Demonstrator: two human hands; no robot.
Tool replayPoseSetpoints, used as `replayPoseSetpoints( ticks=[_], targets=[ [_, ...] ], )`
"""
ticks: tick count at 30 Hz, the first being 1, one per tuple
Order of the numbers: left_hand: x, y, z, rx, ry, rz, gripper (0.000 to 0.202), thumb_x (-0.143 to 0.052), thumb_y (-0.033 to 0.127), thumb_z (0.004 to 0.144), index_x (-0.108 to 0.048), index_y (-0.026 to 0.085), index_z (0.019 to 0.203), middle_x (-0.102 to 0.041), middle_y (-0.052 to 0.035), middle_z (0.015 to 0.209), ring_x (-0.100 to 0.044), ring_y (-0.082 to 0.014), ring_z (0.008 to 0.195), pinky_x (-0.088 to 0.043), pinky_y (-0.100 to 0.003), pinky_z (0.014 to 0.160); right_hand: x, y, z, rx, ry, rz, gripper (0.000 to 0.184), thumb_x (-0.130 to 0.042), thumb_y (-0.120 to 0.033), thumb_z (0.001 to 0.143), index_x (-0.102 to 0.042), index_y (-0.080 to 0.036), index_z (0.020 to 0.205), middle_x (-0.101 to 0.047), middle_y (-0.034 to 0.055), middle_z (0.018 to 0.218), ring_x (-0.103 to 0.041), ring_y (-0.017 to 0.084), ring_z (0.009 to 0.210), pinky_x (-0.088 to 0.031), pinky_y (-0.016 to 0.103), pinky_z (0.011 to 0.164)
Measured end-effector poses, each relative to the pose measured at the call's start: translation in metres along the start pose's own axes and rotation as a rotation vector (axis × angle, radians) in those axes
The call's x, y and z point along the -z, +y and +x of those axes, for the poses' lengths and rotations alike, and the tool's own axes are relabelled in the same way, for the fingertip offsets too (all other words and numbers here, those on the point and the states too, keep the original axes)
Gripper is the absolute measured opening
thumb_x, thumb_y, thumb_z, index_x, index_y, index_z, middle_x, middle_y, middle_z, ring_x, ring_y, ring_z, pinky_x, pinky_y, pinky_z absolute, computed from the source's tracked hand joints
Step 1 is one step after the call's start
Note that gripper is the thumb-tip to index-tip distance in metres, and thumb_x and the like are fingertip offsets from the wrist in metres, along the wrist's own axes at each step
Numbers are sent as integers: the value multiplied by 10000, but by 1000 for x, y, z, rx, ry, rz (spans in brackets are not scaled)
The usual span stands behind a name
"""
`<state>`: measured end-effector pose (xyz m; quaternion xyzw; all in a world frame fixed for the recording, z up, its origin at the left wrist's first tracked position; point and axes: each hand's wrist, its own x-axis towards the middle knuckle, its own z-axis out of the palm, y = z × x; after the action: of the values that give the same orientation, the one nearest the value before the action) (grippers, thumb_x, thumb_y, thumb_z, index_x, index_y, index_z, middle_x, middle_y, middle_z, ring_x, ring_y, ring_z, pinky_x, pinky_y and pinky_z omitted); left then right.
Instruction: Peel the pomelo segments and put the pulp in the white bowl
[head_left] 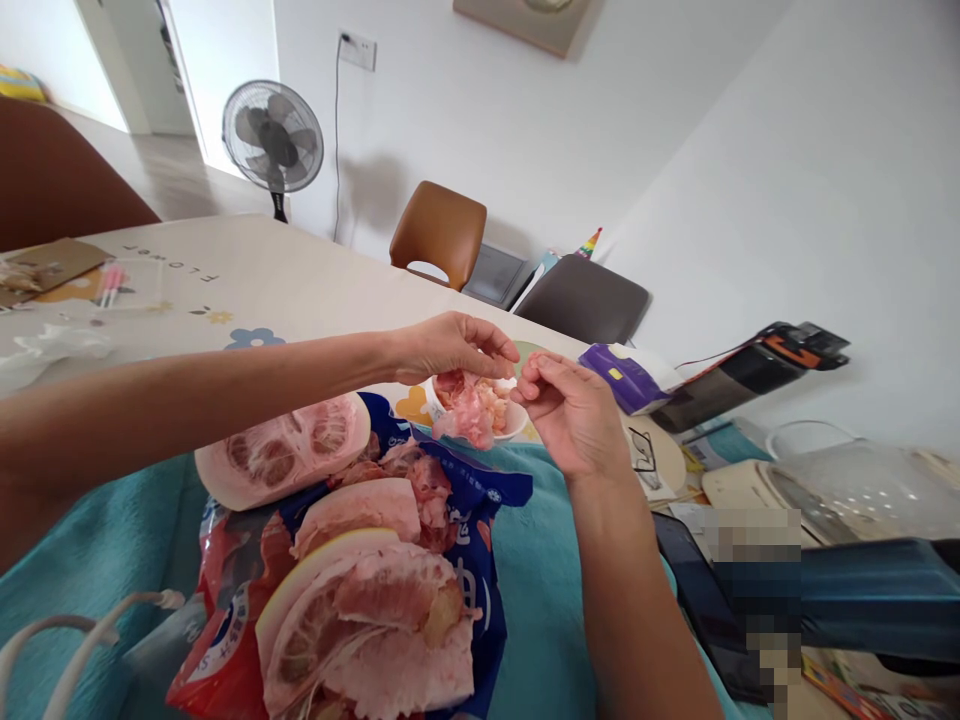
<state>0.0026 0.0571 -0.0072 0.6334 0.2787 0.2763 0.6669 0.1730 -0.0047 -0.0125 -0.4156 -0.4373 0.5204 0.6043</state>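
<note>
My left hand point(457, 347) reaches over a white bowl point(517, 425), its thumb and fingers pinched together. Close by on the right, my right hand point(566, 410) is also pinched, its fingertips facing the left ones. Whatever is between the fingers is too small to make out. Pink pomelo pulp point(491, 400) fills the bowl, and a pale membrane piece point(466, 425) hangs at its front. Nearer me, a cut pomelo half point(289, 450), a pomelo wedge point(367, 620) with torn pith and several peel scraps point(427, 490) lie on a blue and red plastic bag point(491, 570).
A teal cloth point(536, 590) lies beneath the bag, with a white cable point(82, 640) at lower left. On the right are a purple tissue pack point(626, 378), eyeglasses point(643, 450), a dark phone point(705, 610) and a black cylindrical appliance point(727, 375). Behind the table stand chairs and a fan point(274, 140).
</note>
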Motion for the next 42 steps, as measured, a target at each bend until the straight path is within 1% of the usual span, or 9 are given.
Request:
replayPoseSetpoints(
  ticks=[4, 10, 13, 16, 21, 27, 35, 40, 42],
  targets=[
    [-2, 4, 2, 21, 55, 22, 80, -752, 142, 730, -686, 128, 773, -552, 31, 533, -404, -24, 376, -260, -157, 333, 2, 5, 2, 90, 83, -104, 60, -721, -190, 668, -697, -161, 714, -628, -4, 656, -548, 95, 569, -478, 262, 594],
    [0, 1, 25, 77, 283, 60, 120, -757, 112, 713, -658, 89, 649, -565, -1, 494, -383, -32, 349, -277, -206, 368, 2, 9, 3, 124, 167, -191, 60, -713, -198, 665, -687, -167, 709, -643, -10, 663, -578, 105, 582, -495, 282, 626],
    [4, -2, 32, 73, 347, 47, 172, -766, 90, 688, -624, 97, 591, -538, 4, 466, -407, -49, 355, -290, -229, 387, 3, 8, 3, 140, 188, -207, 60, -706, -196, 670, -680, -164, 713, -642, -10, 677, -580, 102, 581, -502, 288, 636],
    [10, -1, 28, 80, 369, -2, 156, -757, 94, 699, -622, 102, 624, -565, -6, 502, -439, -64, 359, -293, -244, 394, 4, 8, 4, 151, 195, -214, 58, -703, -193, 670, -675, -166, 713, -640, -12, 683, -580, 101, 581, -509, 294, 641],
    [22, 16, 7, 31, 418, -200, 93, -719, 110, 768, -642, 80, 725, -666, -76, 708, -488, -49, 434, -334, -232, 427, 1, 6, 2, 158, 182, -192, 76, -708, -242, 697, -683, -173, 717, -645, -7, 689, -601, 109, 588, -508, 290, 622],
    [21, 38, -25, -32, 372, -423, 120, -684, 53, 780, -600, 88, 702, -579, -40, 651, -513, -56, 570, -404, -185, 509, -12, -8, -16, 298, 163, -266, 61, -720, -238, 728, -693, -186, 708, -647, -12, 671, -595, 109, 587, -515, 288, 630],
    [-2, 48, -61, -175, 240, -492, 229, -484, -98, 715, -555, 115, 670, -535, -19, 668, -571, -94, 686, -514, -241, 746, -31, -30, -72, 397, -20, -709, 13, -694, -224, 785, -698, -236, 781, -691, -17, 731, -630, 143, 659, -519, 292, 661],
    [-10, 41, -76, -135, 210, -443, 203, -547, -56, 782, -574, 106, 664, -577, -19, 699, -578, -78, 696, -513, -240, 840, -37, -18, -111, 542, -169, -969, 142, -596, -175, 855, -700, -265, 889, -725, 15, 906, -670, 177, 841, -544, 322, 798],
    [-12, 36, -81, -92, 211, -446, 167, -562, -27, 808, -604, 92, 698, -606, -30, 725, -596, -77, 707, -521, -233, 833, -35, -10, -119, 516, -283, -1064, 209, -561, -160, 870, -707, -267, 974, -730, 36, 1010, -679, 191, 922, -550, 340, 843]
  ],
)
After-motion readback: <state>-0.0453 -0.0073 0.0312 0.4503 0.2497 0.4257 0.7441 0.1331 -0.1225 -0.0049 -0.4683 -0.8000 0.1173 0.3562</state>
